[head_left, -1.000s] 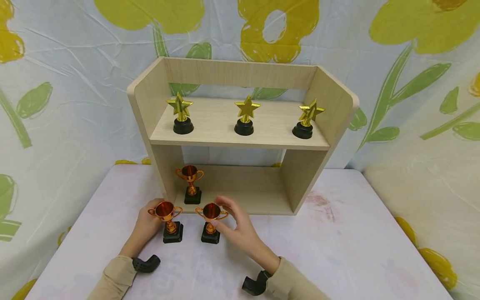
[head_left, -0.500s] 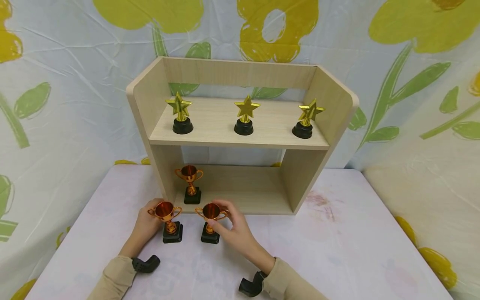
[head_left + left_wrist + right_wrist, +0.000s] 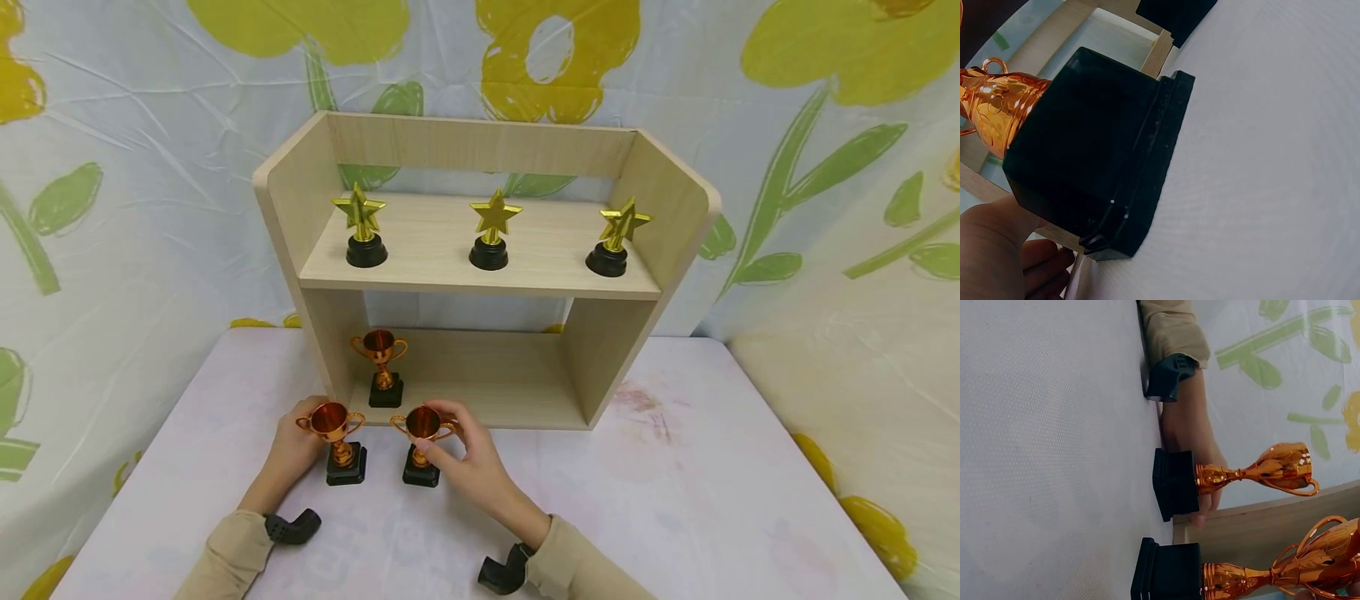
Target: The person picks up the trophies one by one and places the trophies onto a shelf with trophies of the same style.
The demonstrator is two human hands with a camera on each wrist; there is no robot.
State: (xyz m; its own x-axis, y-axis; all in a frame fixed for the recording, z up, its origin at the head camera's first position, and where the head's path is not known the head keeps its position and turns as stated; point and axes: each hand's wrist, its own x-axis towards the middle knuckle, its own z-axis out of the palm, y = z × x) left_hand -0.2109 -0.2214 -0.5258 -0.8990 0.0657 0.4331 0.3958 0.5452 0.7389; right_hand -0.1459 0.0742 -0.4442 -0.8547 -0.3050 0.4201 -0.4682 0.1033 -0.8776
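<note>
A copper-coloured trophy cup (image 3: 422, 427) on a black square base stands upright on the table in front of the shelf. My right hand (image 3: 468, 467) pinches it near its right handle, thumb in front and fingers behind. To its left stands a matching trophy cup (image 3: 331, 422). My left hand (image 3: 296, 442) lies along that cup's far left side, partly hidden by it. In the left wrist view, its loosely curled fingers (image 3: 1047, 269) show beyond the black base (image 3: 1085, 144). From the right wrist view, no left fingers show on the near side of the cup's stem (image 3: 1213, 478).
A third copper trophy cup (image 3: 380, 348) stands at the left of the lower compartment of a wooden shelf (image 3: 480, 292). Three gold star trophies (image 3: 492, 218) with round black bases are spaced along its upper board. Flowered cloth (image 3: 825, 208) hangs behind and at both sides.
Over the last second my right thumb and fingers have closed in on the right-hand trophy cup, and the right wrist has shifted slightly left. The left hand and all trophies stay put.
</note>
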